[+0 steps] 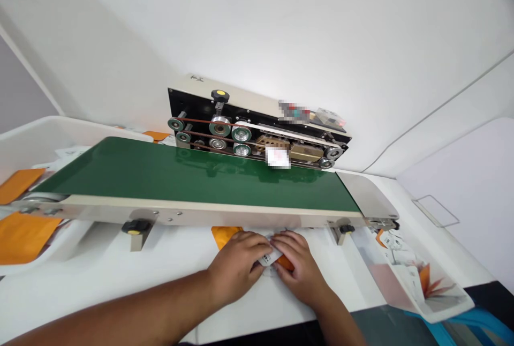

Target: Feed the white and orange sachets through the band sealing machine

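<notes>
Just in front of the conveyor's near edge, both hands are close together over the white table. My left hand (236, 265) is closed on a small white printed packet (271, 256), with thumb and fingers pinching its left side. My right hand (301, 268) is closed on the right part of the same packet, and an orange piece (284, 263) shows beneath its fingers. Left of my left hand lies an orange packet (225, 236), partly hidden by the hand and the conveyor. The fingers cover much of what they hold.
A band sealing machine (259, 126) with a green conveyor belt (193, 180) stands behind the hands. Black knobs (136, 226) jut from its front. A white bin (52, 126) with orange packets is at left. Another bin (445, 308) with white and orange packets is at right.
</notes>
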A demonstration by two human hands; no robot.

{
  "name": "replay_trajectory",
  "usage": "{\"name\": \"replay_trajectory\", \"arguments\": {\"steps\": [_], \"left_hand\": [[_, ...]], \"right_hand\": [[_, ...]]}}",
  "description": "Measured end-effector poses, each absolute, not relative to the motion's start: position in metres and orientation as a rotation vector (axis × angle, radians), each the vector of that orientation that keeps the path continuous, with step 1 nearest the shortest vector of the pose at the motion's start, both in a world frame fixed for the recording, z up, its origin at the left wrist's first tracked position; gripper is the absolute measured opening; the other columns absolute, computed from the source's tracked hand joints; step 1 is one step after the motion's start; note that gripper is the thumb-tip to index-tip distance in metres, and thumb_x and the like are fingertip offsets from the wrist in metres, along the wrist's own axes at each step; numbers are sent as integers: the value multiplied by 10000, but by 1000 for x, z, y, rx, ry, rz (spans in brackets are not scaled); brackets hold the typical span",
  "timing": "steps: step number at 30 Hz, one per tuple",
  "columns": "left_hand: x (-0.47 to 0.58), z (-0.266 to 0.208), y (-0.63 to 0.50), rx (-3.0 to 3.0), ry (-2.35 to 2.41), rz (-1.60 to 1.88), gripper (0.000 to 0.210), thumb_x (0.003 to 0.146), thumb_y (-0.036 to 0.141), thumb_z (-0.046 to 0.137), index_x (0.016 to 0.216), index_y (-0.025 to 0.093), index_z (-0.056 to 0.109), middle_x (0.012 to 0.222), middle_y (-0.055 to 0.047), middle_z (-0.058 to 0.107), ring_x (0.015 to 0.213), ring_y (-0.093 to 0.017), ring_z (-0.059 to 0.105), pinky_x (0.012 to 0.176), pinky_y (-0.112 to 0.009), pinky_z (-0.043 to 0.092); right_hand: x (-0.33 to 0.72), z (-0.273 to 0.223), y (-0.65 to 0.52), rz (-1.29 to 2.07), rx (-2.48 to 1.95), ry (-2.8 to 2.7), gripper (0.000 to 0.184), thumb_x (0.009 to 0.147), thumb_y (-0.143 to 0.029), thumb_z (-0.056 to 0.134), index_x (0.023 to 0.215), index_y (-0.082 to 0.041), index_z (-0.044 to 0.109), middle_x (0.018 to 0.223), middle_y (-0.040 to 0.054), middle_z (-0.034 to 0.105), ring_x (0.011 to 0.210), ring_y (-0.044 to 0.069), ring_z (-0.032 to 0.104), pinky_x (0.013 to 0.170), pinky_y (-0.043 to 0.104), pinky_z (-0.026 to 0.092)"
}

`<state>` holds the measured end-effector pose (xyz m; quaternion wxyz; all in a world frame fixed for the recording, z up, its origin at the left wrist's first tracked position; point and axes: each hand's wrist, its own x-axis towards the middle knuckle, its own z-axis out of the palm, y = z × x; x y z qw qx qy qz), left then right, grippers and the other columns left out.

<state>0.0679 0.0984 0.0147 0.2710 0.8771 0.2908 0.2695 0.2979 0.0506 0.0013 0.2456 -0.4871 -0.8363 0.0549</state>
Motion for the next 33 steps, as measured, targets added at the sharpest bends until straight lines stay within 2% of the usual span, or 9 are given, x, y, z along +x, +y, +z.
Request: {"name": "replay_trajectory", "arguments": {"steps": [2, 5, 9, 12, 17, 24, 27, 33], "left_hand": [[67, 15, 98, 2388, 793, 830, 330, 895, 96, 607, 1133, 289, 729, 1046, -37, 689, 991, -225, 618, 890, -360, 503], [66, 17, 96, 2424, 756, 982, 316, 982, 139, 521, 1164, 292, 729, 906, -40, 656, 853, -194, 591, 772, -309, 488], [63, 22, 92, 2406, 661, 984, 293, 1021, 236, 502, 1280, 244, 638, 958, -49, 698, 863, -203, 613, 785, -312, 494], [61, 26, 90, 2364, 665, 940, 248, 1015, 249, 498, 1228, 224, 623, 969, -46, 720, 859, -208, 634, 784, -312, 491], [61, 25, 89, 2292, 715, 911, 126, 993, 278, 533, 999, 223, 647, 789, -10, 683, 719, -175, 617, 671, -268, 443], [64, 21, 89, 2121, 823, 888, 82, 932, 289, 611, 891, 220, 590, 703, 28, 644, 653, -148, 589, 612, -237, 415], [64, 23, 89, 2071, 835, 872, 92, 917, 285, 611, 869, 223, 566, 690, 36, 625, 637, -141, 575, 595, -230, 404], [65, 24, 90, 2044, 821, 781, 63, 886, 238, 604, 868, 227, 545, 641, 62, 568, 571, -123, 514, 555, -223, 362]], "right_hand": [[298, 2, 50, 135, -1322, -2261, 442, 919, -200, 619, 1357, -245, 579, 1264, 92, 672, 1251, 306, 545, 1058, 532, 460], [298, 3, 50, 101, -1249, -2194, 311, 963, -162, 545, 1247, -254, 632, 1186, 76, 701, 1201, 287, 567, 1017, 515, 472], [296, 8, 47, 210, -1153, -2051, 210, 988, -161, 489, 1073, -246, 661, 951, 57, 710, 963, 240, 622, 862, 439, 521], [296, 7, 44, 393, -1132, -1899, 146, 992, -227, 516, 1020, -240, 659, 825, 43, 656, 800, 209, 613, 710, 360, 531], [303, -9, 38, 592, -1145, -1694, 215, 978, -253, 566, 1168, -254, 665, 956, 59, 658, 747, 180, 649, 636, 306, 552], [311, -22, 34, 695, -1188, -1596, 208, 954, -272, 609, 1140, -244, 698, 965, 64, 680, 605, 142, 623, 505, 248, 540], [312, -24, 33, 635, -1258, -1577, 208, 946, -298, 622, 1120, -232, 714, 958, 74, 703, 630, 158, 646, 513, 250, 551], [305, 3, 35, 522, -1286, -1859, 209, 944, -341, 617, 1057, -211, 736, 920, 80, 745, 761, 191, 687, 690, 278, 569]]}}
